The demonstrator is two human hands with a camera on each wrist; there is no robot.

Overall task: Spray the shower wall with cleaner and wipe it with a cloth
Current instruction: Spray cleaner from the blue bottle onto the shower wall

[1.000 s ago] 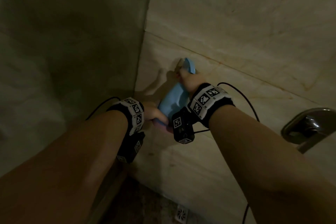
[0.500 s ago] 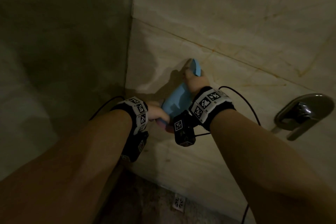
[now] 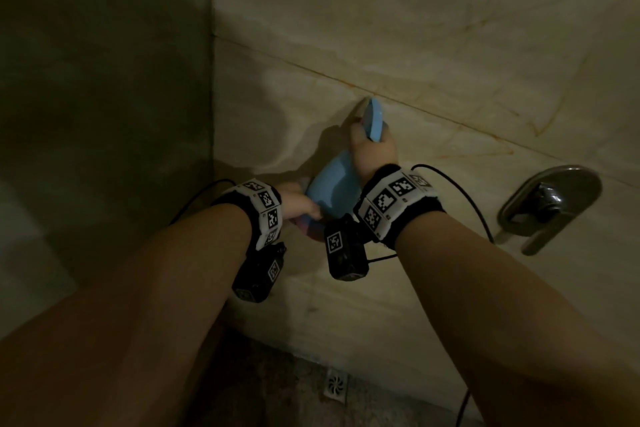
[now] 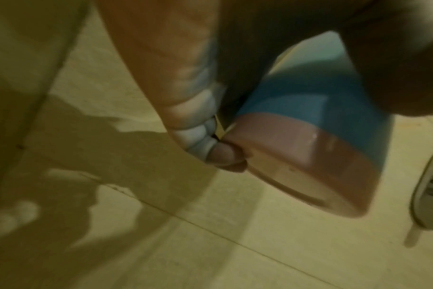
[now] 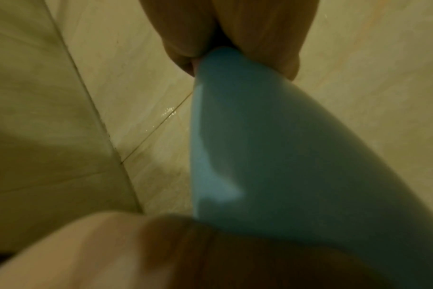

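A light-blue spray bottle (image 3: 332, 184) with pink liquid in its base (image 4: 309, 166) is held tilted against the beige tiled shower wall (image 3: 415, 28). My right hand (image 3: 372, 149) grips the bottle's neck and spray head (image 3: 374, 118), which points at the wall just below a grout line. In the right wrist view the fingers (image 5: 260, 29) wrap round the blue body (image 5: 272, 156). My left hand (image 3: 298, 201) holds the bottle's lower end, fingers (image 4: 193, 117) curled on its side. No cloth is in view.
A metal tap handle on its plate (image 3: 550, 204) sticks out of the wall to the right. The darker side wall (image 3: 104, 80) meets it at a corner on the left. A small floor drain (image 3: 336, 385) lies below. Wet droplets (image 5: 168, 111) shine on the tile.
Both hands and the bottle have shifted a little right along the wall, away from the corner and toward the tap. Both grips are unchanged.
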